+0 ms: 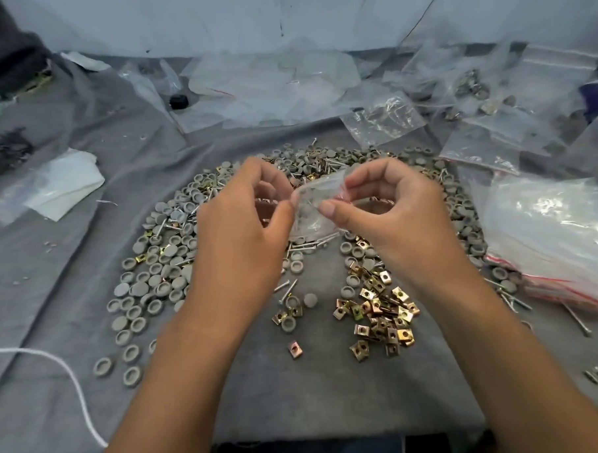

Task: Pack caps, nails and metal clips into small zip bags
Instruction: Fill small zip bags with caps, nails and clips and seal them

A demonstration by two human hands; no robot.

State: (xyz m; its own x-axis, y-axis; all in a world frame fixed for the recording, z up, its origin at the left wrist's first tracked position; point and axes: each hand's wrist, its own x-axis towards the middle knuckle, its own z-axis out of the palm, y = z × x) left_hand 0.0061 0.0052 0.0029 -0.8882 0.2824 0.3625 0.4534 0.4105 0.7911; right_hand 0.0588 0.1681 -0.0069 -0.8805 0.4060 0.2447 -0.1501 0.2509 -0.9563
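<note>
Both hands (319,211) pinch small zip bag (312,208) over caps (156,277) & clips (380,311).

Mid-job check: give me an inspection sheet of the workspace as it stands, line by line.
Surface: grey cloth, wrinkled at left.
Job's things: grey caps, nails and brass clips lie loose in a ring; small zip bag held between both hands.
Clutter: stack of empty zip bags at right; more bags at rear; black knob.
Hands: left hand and right hand pinch the bag.
Cables: white cord at left.
Surroundings: pale wall behind.
</note>
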